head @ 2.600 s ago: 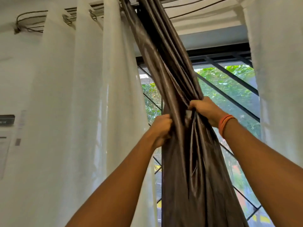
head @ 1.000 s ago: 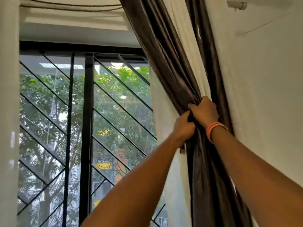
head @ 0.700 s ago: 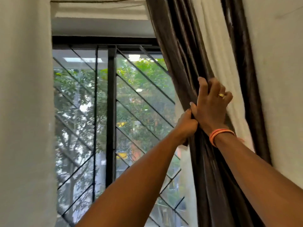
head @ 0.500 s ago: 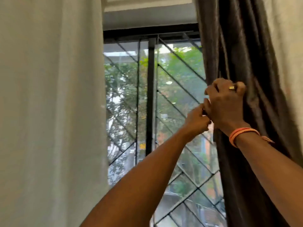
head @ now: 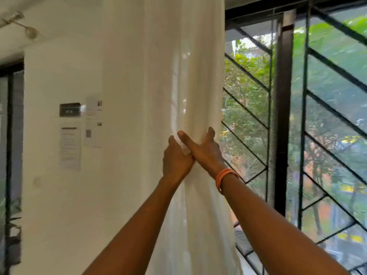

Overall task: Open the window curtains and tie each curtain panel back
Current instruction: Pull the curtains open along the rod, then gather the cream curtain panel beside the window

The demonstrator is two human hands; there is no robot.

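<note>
One head-worn view looks forward and slightly up, close behind both arms, with the curtain (head: 158,76) at 12 o'clock and the window (head: 297,116) at 2 o'clock.

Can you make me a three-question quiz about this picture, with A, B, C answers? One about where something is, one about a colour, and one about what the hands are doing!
1. Where is the window with black diagonal bars?
A. Right of the sheer white curtain panel
B. Left of it
C. Behind the person

2. What colour is the band on the right wrist?
A. Blue
B. Orange
C. Green

3. What are the left hand and right hand doing?
A. Hanging free
B. Holding a cup
C. Gathering the curtain

Answers: 1 A, the bars show past the curtain's right edge. 2 B, it is orange. 3 C, both hands grip bunched white fabric.
</note>
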